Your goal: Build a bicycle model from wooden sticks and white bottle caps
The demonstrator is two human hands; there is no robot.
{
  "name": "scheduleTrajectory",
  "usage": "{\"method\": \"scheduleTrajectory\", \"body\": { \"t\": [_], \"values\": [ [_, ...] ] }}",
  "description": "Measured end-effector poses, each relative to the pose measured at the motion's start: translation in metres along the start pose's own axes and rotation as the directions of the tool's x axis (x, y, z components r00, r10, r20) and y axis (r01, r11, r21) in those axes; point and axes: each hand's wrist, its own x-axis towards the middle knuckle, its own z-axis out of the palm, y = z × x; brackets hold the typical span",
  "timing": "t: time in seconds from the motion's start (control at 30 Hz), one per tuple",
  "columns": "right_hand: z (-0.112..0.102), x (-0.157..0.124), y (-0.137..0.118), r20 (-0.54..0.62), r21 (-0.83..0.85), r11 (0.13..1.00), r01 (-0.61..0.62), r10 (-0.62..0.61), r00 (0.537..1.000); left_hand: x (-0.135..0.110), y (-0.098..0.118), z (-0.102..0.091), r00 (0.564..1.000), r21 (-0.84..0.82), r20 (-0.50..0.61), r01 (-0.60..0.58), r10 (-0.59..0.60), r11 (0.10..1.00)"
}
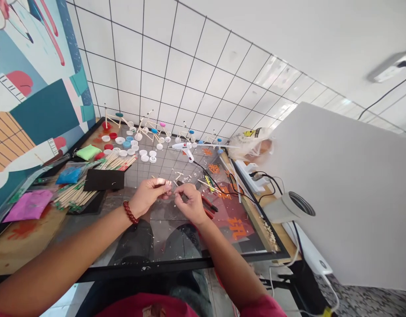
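My left hand [151,192], with a red bead bracelet at the wrist, is closed in a pinch on a small wooden stick piece held above the glass table [163,229]. My right hand [190,202] is closed too, its fingertips meeting the left hand's at the same small stick piece. A bandage wraps one left fingertip. Red-handled cutters [209,206] lie just right of my right hand. A white glue gun [184,149] stands farther back on the table.
Several stick-and-bottle-cap models [150,127] line the tiled wall. Loose caps [123,145], bundles of sticks [115,163], a black sheet [104,179] and coloured bags lie at left. A power strip [252,176], cables and a lamp [288,206] stand at right.
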Motion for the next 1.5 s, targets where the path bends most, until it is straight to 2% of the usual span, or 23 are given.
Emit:
{"method": "scheduleTrajectory", "body": {
  "t": [0.07, 0.13, 0.23, 0.3, 0.4, 0.5, 0.63, 0.77, 0.83, 0.9, 0.93, 1.0, 1.07, 1.1, 1.17, 1.27, 1.37, 1.5],
  "values": [
    [-0.003, -0.001, -0.001, -0.012, -0.015, 1.0, 0.021, -0.021, 1.0, 0.001, 0.003, 0.002, 0.996, -0.111, -0.033, 0.079, -0.083, 0.991],
    [-0.004, -0.002, -0.001, -0.034, -0.028, 1.0, 0.009, -0.01, 0.999, 0.001, 0.004, 0.001, 0.995, -0.085, -0.059, 0.077, -0.082, 0.993],
    [-0.002, -0.004, 0.001, -0.053, -0.045, 0.999, -0.002, -0.001, 0.999, 0.0, 0.003, 0.0, 0.997, 0.071, -0.079, 0.003, 0.003, 0.997],
    [-0.001, -0.004, 0.001, -0.052, -0.059, 0.998, 0.011, -0.014, 0.999, -0.001, 0.002, -0.001, 0.99, 0.205, -0.089, -0.094, 0.114, 0.974],
    [-0.001, -0.005, 0.001, -0.056, -0.074, 0.997, 0.022, -0.026, 0.998, -0.003, 0.001, -0.001, 0.943, 0.378, -0.075, -0.274, 0.324, 0.884],
    [-0.001, -0.005, -0.002, -0.031, -0.021, 0.999, -0.025, 0.024, 0.999, -0.005, 0.001, -0.001, 0.889, 0.484, -0.023, -0.391, 0.457, 0.783],
    [0.001, -0.003, -0.005, 0.01, 0.113, 0.982, -0.15, 0.15, 0.989, -0.007, -0.001, -0.004, 0.84, 0.584, 0.064, -0.47, 0.539, 0.662],
    [0.003, 0.0, -0.004, 0.066, 0.227, 0.93, -0.29, 0.282, 0.957, -0.009, -0.003, -0.007, 0.799, 0.668, 0.151, -0.516, 0.582, 0.536],
    [0.004, 0.001, -0.003, 0.102, 0.248, 0.905, -0.345, 0.33, 0.939, -0.009, -0.003, -0.006, 0.797, 0.678, 0.156, -0.516, 0.584, 0.523],
    [0.004, 0.002, -0.001, 0.119, 0.273, 0.884, -0.381, 0.361, 0.925, -0.01, -0.001, -0.004, 0.827, 0.639, 0.115, -0.485, 0.55, 0.596],
    [0.004, 0.002, -0.001, 0.123, 0.297, 0.871, -0.391, 0.371, 0.921, -0.01, -0.001, -0.001, 0.859, 0.591, 0.078, -0.448, 0.505, 0.671],
    [0.003, 0.003, 0.0, 0.133, 0.361, 0.846, -0.392, 0.369, 0.92, -0.01, 0.001, 0.004, 0.943, 0.413, 0.019, -0.311, 0.334, 0.856],
    [0.001, 0.003, 0.0, 0.143, 0.403, 0.835, -0.375, 0.347, 0.927, -0.01, 0.002, 0.009, 0.993, 0.156, 0.033, -0.117, 0.113, 0.981],
    [0.0, 0.003, 0.0, 0.144, 0.402, 0.843, -0.359, 0.329, 0.933, -0.01, 0.003, 0.011, 0.998, 0.025, 0.056, -0.022, 0.02, 0.999],
    [-0.004, 0.002, -0.002, 0.13, 0.347, 0.888, -0.301, 0.272, 0.953, -0.01, 0.005, 0.013, 0.992, -0.195, 0.076, 0.117, -0.104, 0.974],
    [-0.009, 0.001, -0.004, 0.115, 0.202, 0.967, -0.154, 0.133, 0.984, -0.007, 0.01, 0.009, 0.98, -0.391, 0.028, 0.191, -0.195, 0.9],
    [-0.011, -0.002, -0.006, 0.124, 0.105, 0.993, -0.061, 0.048, 0.991, -0.003, 0.013, 0.002, 0.977, -0.418, -0.006, 0.191, -0.213, 0.888],
    [-0.006, -0.002, -0.005, 0.024, 0.072, 0.991, -0.111, 0.109, 0.994, -0.001, 0.012, 0.0, 0.982, -0.343, -0.006, 0.177, -0.191, 0.923]
  ]
}}
